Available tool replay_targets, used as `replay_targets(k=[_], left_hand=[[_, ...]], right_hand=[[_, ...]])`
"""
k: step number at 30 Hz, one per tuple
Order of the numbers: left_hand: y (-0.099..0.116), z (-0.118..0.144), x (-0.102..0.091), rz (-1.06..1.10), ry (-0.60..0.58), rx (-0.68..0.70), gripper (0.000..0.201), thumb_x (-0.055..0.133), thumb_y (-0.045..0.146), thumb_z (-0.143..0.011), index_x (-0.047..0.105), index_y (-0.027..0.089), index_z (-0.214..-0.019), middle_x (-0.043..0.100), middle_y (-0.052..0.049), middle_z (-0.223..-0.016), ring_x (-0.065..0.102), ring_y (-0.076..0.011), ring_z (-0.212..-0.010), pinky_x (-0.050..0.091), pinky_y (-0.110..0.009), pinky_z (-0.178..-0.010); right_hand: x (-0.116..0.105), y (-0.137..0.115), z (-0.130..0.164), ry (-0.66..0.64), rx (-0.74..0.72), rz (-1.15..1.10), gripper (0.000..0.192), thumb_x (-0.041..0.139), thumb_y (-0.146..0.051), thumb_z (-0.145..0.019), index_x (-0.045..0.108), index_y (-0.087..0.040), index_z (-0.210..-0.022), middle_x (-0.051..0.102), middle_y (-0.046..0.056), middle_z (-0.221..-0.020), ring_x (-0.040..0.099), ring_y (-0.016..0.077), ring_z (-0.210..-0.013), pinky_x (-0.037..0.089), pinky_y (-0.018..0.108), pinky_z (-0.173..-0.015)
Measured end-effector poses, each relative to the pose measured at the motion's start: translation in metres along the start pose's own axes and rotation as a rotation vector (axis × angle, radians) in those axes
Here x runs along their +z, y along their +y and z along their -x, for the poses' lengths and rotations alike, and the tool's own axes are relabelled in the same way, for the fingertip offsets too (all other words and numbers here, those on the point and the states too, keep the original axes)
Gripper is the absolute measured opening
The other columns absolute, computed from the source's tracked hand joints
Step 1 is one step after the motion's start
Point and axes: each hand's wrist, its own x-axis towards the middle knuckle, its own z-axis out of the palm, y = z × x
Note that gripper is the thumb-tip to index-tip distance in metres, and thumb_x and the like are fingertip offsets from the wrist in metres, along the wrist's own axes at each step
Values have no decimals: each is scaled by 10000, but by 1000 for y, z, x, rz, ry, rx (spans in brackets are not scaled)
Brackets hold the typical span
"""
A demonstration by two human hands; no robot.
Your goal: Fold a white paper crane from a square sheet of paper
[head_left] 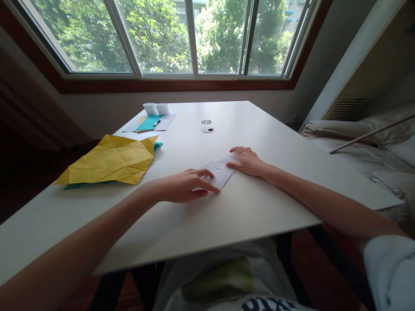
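Observation:
A small piece of white folded paper (218, 169) lies on the white table in front of me, with creases across its top. My left hand (188, 185) reaches in from the left, fingers stretched out and apart. Its fingertips touch the paper's left side and near corner. At the paper's right end is my right hand (248, 161), its thumb resting on the paper and its index finger curved around the far corner. A gap shows between that thumb and finger. The underside of the paper is hidden.
A large creased yellow sheet (110, 160) lies at the left edge over teal paper. Behind it are white sheets, a teal sheet (149, 122), a pen (157, 122) and two small white boxes (156, 109). Two round stickers or discs (208, 129) lie mid-table. A window (194, 39) is beyond.

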Motion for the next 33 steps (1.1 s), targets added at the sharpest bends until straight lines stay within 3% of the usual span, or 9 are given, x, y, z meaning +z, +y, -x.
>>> replay_targets(k=[19, 33], left_hand=[[-1, -1, 1, 9, 20, 9, 371, 466, 222, -878, 557, 408, -1185, 459, -19, -1279, 522, -203, -1085, 374, -327, -966], [-1, -1, 1, 28, 36, 25, 354, 460, 224, -883, 573, 380, -1181, 467, -34, -1268, 524, -196, -1080, 381, -308, -958]], right_hand=[[1, -1, 0, -21, -40, 31, 462, 398, -535, -843, 487, -232, -1180, 498, 103, -1271, 440, 318, -1147, 340, 487, -946], [0, -3, 1, -6, -20, 41, 460, 428, -537, -824, 504, -239, -1166, 507, 93, -1259, 441, 322, -1140, 351, 497, -940]])
